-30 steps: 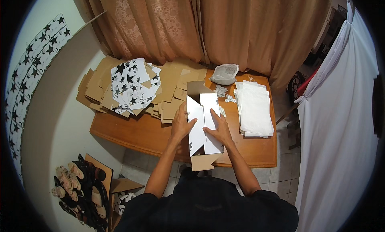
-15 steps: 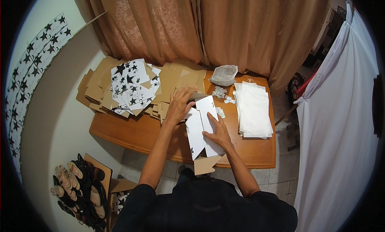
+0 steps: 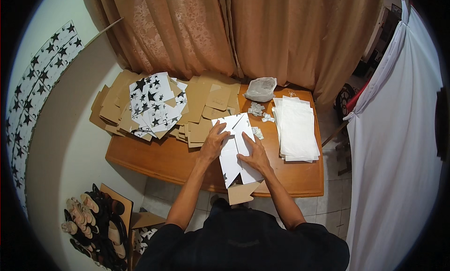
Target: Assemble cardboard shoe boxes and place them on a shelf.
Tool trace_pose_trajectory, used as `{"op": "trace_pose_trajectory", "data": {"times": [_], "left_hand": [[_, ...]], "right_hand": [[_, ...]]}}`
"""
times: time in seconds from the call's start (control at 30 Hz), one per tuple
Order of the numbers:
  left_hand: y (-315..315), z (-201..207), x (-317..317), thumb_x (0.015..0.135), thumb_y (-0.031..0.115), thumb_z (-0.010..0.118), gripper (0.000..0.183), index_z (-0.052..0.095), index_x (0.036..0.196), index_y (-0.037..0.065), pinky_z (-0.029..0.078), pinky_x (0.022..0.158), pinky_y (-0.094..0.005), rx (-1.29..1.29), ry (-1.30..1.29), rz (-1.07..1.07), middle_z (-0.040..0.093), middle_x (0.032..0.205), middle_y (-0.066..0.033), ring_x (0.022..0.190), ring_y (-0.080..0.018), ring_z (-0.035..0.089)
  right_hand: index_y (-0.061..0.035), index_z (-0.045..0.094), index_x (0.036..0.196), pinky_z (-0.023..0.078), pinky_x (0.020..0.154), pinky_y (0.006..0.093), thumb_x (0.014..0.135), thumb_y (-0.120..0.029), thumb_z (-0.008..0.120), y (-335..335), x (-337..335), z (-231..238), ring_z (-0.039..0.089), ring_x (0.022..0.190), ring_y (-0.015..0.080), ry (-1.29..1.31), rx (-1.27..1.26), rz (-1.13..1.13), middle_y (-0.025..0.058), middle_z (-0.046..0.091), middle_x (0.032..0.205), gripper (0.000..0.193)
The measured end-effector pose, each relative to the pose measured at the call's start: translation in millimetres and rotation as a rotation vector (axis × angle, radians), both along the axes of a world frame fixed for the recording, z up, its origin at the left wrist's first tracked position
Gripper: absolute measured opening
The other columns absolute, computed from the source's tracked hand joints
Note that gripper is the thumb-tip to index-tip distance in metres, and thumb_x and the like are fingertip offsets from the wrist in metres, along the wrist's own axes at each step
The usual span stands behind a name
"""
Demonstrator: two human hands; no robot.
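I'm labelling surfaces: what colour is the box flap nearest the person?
The flap is plain brown, clearest in the head view.

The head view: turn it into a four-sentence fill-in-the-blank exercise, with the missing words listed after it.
The left hand and right hand both touch the white box, whose near end flap is coloured ____.
The printed pieces on the cardboard pile show black ____.
The stack of plain sheets lies to the person's ____ of the box.
The shoes appear near the picture's lower ____ corner.

Missing words: brown; stars; right; left.
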State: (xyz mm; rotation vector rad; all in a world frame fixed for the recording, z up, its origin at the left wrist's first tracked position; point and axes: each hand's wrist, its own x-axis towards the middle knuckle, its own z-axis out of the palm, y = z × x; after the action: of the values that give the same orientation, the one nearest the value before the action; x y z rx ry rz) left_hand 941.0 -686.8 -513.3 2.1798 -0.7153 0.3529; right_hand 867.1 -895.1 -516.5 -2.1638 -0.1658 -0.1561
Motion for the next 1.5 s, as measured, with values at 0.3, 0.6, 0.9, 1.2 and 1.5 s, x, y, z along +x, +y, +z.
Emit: {"op": "trace_pose_trajectory", "data": {"times": [0.3, 0.6, 0.9, 1.2, 1.5], "left_hand": [[9.9, -0.3, 8.9, 0.086, 0.0, 0.072, 0.025, 0.073, 0.11, 0.005, 0.045, 0.111, -0.0465, 0.056, -0.072, -0.085, 0.062, 0.134, -0.0163, 0.139, -0.0412, 0.045], [15.9, -8.4, 11.9, 0.09, 0.005, 0.071, 0.02, 0.073, 0.11, 0.006, 0.044, 0.112, -0.046, 0.099, -0.089, -0.123, 0.067, 0.128, -0.0129, 0.14, -0.0391, 0.045], [6.1, -20.3, -0.2, 0.091, 0.004, 0.068, 0.023, 0.073, 0.113, 0.004, 0.043, 0.111, -0.0474, 0.105, -0.082, -0.084, 0.063, 0.133, -0.0178, 0.137, -0.0422, 0.047], [17.5, 15.2, -2.9, 0.085, 0.028, 0.077, 0.073, 0.045, 0.15, 0.028, 0.026, 0.116, -0.0622, 0.165, 0.097, 0.18, 0.043, 0.149, -0.02, 0.143, -0.0441, 0.036], [34.4, 0.7, -2.0, 0.078, 0.037, 0.083, 0.089, 0.038, 0.154, 0.035, 0.043, 0.111, -0.0538, 0.229, 0.258, -0.186, 0.031, 0.156, -0.0297, 0.139, -0.05, 0.04]], "right_hand": [[-0.0113, 0.048, 0.151, 0.043, 0.111, 0.0463, 0.07, -0.026, 0.081, -2.2, 0.5, 3.6, 0.047, 0.134, 0.0465, -0.019, -0.022, -0.01, 0.0315, 0.044, 0.146, 0.089], [-0.0092, 0.049, 0.15, 0.044, 0.109, 0.0473, 0.069, -0.029, 0.079, -5.6, 1.8, -1.1, 0.052, 0.128, 0.0477, -0.036, 0.008, 0.018, 0.0344, 0.05, 0.138, 0.088], [-0.0208, 0.047, 0.152, 0.044, 0.109, 0.0496, 0.07, -0.029, 0.084, -5.9, 0.6, -8.4, 0.047, 0.134, 0.0508, -0.038, -0.106, -0.016, 0.0389, 0.043, 0.144, 0.09], [-0.0178, 0.042, 0.154, 0.041, 0.113, 0.0471, 0.069, -0.034, 0.085, -16.5, 5.9, 8.3, 0.044, 0.138, 0.0469, -0.003, -0.297, 0.249, 0.031, 0.039, 0.152, 0.097], [-0.0039, 0.039, 0.144, 0.043, 0.108, 0.0453, 0.064, -0.029, 0.088, -30.0, 12.0, 7.8, 0.052, 0.128, 0.0402, 0.11, -0.202, 0.444, 0.0224, 0.053, 0.136, 0.097]]}}
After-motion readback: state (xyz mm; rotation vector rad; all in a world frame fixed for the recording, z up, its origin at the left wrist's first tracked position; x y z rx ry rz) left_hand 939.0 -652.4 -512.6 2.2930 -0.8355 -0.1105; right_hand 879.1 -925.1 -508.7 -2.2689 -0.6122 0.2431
